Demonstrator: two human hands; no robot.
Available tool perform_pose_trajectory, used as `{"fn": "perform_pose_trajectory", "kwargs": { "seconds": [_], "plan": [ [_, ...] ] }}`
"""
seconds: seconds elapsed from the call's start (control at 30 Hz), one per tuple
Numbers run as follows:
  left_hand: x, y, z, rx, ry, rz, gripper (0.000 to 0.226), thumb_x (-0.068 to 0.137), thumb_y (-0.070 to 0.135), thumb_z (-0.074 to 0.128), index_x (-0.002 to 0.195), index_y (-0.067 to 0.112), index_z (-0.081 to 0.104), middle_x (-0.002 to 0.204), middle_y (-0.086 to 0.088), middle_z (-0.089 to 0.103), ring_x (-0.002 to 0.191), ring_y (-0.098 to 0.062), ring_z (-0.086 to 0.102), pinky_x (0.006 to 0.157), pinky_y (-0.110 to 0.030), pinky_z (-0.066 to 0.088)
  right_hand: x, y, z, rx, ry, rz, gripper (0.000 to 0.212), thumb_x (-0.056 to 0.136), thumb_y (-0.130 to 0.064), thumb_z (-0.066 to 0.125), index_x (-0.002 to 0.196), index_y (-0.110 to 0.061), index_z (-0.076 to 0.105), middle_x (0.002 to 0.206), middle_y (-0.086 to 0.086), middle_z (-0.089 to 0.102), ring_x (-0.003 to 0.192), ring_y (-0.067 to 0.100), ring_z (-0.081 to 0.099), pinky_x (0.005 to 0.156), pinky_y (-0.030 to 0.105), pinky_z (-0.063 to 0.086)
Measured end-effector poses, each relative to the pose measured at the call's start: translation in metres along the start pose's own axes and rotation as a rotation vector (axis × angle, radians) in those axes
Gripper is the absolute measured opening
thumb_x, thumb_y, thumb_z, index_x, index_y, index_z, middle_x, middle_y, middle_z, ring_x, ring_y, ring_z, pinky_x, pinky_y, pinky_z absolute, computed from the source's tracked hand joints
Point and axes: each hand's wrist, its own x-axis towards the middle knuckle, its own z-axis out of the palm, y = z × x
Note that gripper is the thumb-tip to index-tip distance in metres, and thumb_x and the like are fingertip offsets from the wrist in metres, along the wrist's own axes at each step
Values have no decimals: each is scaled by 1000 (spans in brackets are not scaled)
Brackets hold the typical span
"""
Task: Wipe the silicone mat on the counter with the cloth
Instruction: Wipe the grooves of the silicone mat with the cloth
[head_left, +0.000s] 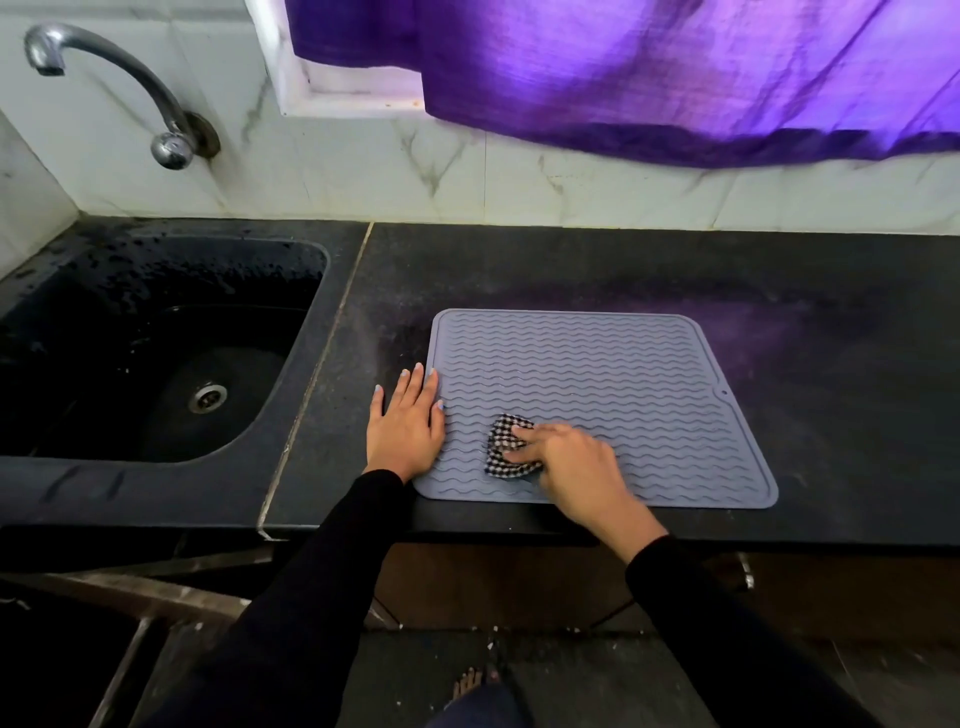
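A grey silicone mat (613, 374) with wavy ridges lies flat on the black counter (831, 364), its near edge close to the counter's front. A small black-and-white checked cloth (506, 448) is bunched on the mat's near left part. My right hand (569, 467) presses down on the cloth, fingers curled over it. My left hand (408, 423) lies flat with fingers spread on the mat's left edge, half on the counter, holding nothing.
A black sink (156, 353) with wet walls and a metal drain sits to the left. A chrome tap (119, 88) curves over it from the tiled wall. A purple curtain (649, 67) hangs above the counter's back. Dark cabinets stand below the front edge.
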Motion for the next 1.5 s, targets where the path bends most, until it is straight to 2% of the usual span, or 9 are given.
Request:
{"fn": "perform_pose_trajectory", "kwargs": {
  "seconds": [0.07,0.17,0.27,0.4,0.63,0.83,1.17,1.33,1.5],
  "plan": [
    [-1,1,-1,3,2,1,80,77,50,-9,148,22,17,156,1,15,144,-15,8,116,-44,1,8,11,-22,160,-38,155,45,85,-5,46,107,-38,67,122,-9,64,89,14,62,75,29,50],
    [-1,1,-1,-14,-1,1,77,79,49,-7,147,21,18,156,0,16,144,-16,9,116,-45,1,20,23,-42,420,118,336,42,86,-2,44,106,-28,71,98,0,72,55,12,49,53,25,42],
    [-1,1,-2,-45,-1,-7,67,87,48,7,147,21,21,156,-1,18,144,-16,9,116,-45,1,22,13,-27,333,302,258,54,82,5,46,123,-28,60,131,-3,58,96,17,63,85,29,50],
    [-3,-3,-1,-41,23,21,75,83,59,6,146,22,25,155,-3,20,144,-17,12,116,-44,2,17,8,11,16,170,53,61,87,1,48,138,-33,41,153,-4,28,142,24,24,115,43,19],
    [-11,1,-11,-158,104,57,69,83,58,19,133,21,49,150,-8,32,141,-21,24,115,-46,11,14,20,8,63,106,80,61,83,-2,54,133,-37,47,152,-11,29,142,16,24,116,37,23],
    [-92,46,-14,-317,208,599,29,86,43,60,103,21,70,141,-2,46,130,-16,42,104,-35,35,16,23,12,101,141,67,60,82,-3,56,131,-37,49,150,-13,32,141,16,26,115,34,24],
    [-111,42,5,-114,266,744,15,88,28,60,82,18,71,124,0,62,114,-15,55,89,-33,44,13,21,13,116,159,79,59,82,-2,55,131,-35,50,149,-11,34,141,15,27,116,34,20],
    [-116,28,1,-136,357,659,15,90,25,58,83,13,64,107,-4,66,99,-14,58,83,-31,44,11,19,12,105,169,86,57,84,-2,53,131,-35,50,149,-11,35,140,15,27,115,34,20],
    [-91,4,-24,-166,416,251,33,96,38,38,79,13,54,100,-5,61,90,-16,55,75,-30,36,16,11,7,266,239,164,57,82,6,48,124,-30,58,142,-7,46,132,17,41,111,34,29]
  ]
}}
